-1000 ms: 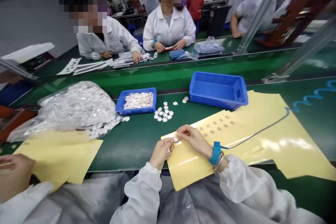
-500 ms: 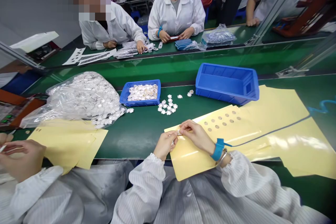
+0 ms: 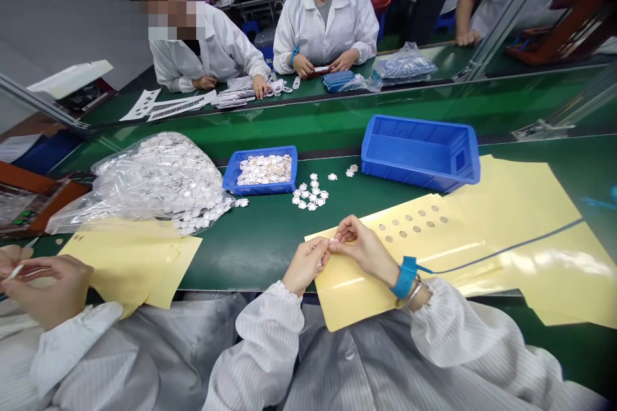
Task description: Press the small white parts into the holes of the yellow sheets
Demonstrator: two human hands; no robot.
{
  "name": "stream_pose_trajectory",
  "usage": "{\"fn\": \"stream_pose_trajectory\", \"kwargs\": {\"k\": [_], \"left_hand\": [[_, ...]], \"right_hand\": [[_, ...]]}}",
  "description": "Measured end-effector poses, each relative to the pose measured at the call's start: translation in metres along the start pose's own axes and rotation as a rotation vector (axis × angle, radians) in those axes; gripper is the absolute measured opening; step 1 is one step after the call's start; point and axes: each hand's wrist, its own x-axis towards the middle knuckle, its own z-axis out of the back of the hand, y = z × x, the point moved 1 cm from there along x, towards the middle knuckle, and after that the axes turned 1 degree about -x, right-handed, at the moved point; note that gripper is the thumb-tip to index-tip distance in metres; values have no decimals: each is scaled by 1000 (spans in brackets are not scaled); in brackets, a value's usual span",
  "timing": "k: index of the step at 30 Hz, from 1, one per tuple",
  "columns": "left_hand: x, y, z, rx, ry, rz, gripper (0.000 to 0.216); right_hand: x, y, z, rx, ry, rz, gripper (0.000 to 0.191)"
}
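Note:
My left hand (image 3: 304, 266) is closed, its fingertips pinching a small white round piece (image 3: 333, 241); another white bit shows by its curled fingers. My right hand (image 3: 367, 253), with a blue wrist strap (image 3: 405, 276), is also closed, thumb and forefinger on the same piece. Both hands are over the near left part of a yellow sheet (image 3: 344, 298). Two rows of grey round stickers (image 3: 416, 229) sit on that sheet, right of my hands. Beyond my hands lies a loose group of white round pieces (image 3: 312, 198) on the green table.
A small blue bin (image 3: 260, 190) holds many such pieces. Left of it lies a full clear bag (image 3: 157, 173). A larger blue bin (image 3: 417, 170) stands at the back right. A co-worker's hands (image 3: 53, 286) are at the left, beside more yellow sheets (image 3: 130, 263). Two people sit opposite.
My fingertips have shifted slightly around the white piece, which stays between both hands. The whole view has moved a little. Loose pieces and stickers look unchanged.

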Motion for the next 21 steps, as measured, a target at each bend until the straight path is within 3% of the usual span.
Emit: {"fn": "stream_pose_trajectory", "kwargs": {"k": [3,5,10,13,15,17,21], "left_hand": [[1,-2,-4,-48,11,-20,42],[5,-2,-8,-158,61,45,45],[22,-3,-12,-531,368,311,49],[30,-11,-3,-562,384,249,35],[35,-18,7,-439,295,137,22],[41,-24,20,-177,98,-33,19],[53,-30,37,562,-371,-407,17]], "right_hand": [[-5,15,0,-121,12,88,14],[-8,24,-1,-242,-9,141,13],[-12,35,7,-304,-47,185,24],[-13,32,31,-269,-127,201,26],[-13,26,53,-293,-213,171,24],[-14,18,71,-340,-231,104,19],[-19,4,76,-440,-29,8,11]]}}
